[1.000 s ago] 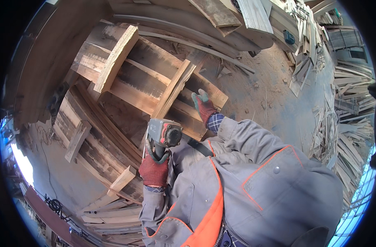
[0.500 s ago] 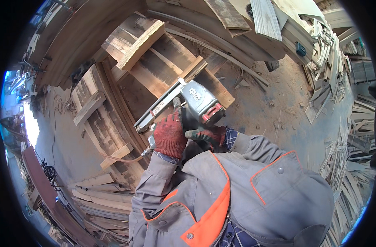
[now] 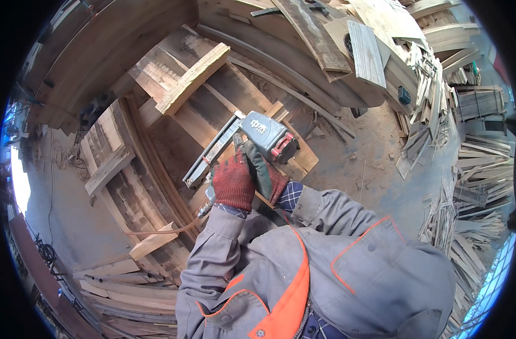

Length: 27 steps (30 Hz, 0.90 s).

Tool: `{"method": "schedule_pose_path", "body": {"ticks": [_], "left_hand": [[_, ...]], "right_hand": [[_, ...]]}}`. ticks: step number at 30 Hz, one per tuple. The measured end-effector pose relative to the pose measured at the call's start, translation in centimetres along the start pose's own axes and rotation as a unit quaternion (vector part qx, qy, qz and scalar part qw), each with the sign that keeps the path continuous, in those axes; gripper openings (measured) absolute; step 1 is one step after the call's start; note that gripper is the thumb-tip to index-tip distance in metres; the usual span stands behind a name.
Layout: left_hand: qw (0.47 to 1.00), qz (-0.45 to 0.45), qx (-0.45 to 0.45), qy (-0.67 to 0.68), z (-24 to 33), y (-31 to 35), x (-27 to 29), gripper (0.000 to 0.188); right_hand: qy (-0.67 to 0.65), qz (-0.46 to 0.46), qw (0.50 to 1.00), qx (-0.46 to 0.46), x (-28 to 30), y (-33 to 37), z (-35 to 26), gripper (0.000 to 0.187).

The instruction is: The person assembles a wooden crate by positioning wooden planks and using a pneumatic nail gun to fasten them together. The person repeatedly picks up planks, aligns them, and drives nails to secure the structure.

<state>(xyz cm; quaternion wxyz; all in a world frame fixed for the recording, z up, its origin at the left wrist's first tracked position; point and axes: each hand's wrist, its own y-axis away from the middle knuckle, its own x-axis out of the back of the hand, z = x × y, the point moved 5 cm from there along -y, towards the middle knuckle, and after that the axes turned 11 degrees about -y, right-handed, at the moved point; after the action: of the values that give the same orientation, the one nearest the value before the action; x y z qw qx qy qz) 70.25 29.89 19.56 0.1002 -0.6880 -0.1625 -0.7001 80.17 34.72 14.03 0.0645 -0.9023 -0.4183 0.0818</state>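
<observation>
A pneumatic nail gun [image 3: 262, 133] with a grey body, a red-trimmed end cap and a long slim magazine is held in front of my chest. My left hand [image 3: 233, 182], in a red knit glove with dark fingers, is closed around its handle. Close against it, my right hand [image 3: 263, 169], gloved alike, presses to the gun's handle side; part of its grip is hidden behind the left hand. An air hose [image 3: 170, 231] runs from the gun's lower end off to the left. Beyond the gun lies a nailed plank assembly [image 3: 198, 93] with a thick cross batten [image 3: 193, 79].
Another long plank assembly [image 3: 130, 186] with cross pieces lies at the left. Stacked boards [image 3: 139, 282] fill the lower left. Loose boards [image 3: 366, 53] jut out at the upper right, and heaps of thin wood strips [image 3: 484, 175] line the right. Sawdust covers the floor [image 3: 376, 147].
My right hand has shifted up and left, its fingers now pointing upward beside my left hand. The nail gun has moved slightly left and down. The view has shifted a little.
</observation>
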Motion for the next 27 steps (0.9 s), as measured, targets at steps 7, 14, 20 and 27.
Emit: {"method": "schedule_pose_path", "body": {"ticks": [7,14,20,27], "left_hand": [[0.996,0.048,0.051,0.057,-7.5,-5.6,-0.4,0.068],[0.913,0.138,0.222,0.313,-18.1,-7.7,-5.6,0.09],[0.741,0.144,0.374,0.538,-22.1,-10.7,-13.2,0.085],[0.667,0.128,0.41,0.608,-23.2,-15.4,-17.3,0.083]], "right_hand": [[-0.459,0.24,0.805,-0.291,-0.8,-10.0,10.4,0.031],[-0.545,0.276,0.751,-0.248,1.0,-15.4,16.3,0.035],[-0.464,0.323,0.758,-0.325,1.0,-14.2,16.0,0.036],[0.053,0.222,0.859,-0.459,6.4,-18.1,8.0,0.035]]}}
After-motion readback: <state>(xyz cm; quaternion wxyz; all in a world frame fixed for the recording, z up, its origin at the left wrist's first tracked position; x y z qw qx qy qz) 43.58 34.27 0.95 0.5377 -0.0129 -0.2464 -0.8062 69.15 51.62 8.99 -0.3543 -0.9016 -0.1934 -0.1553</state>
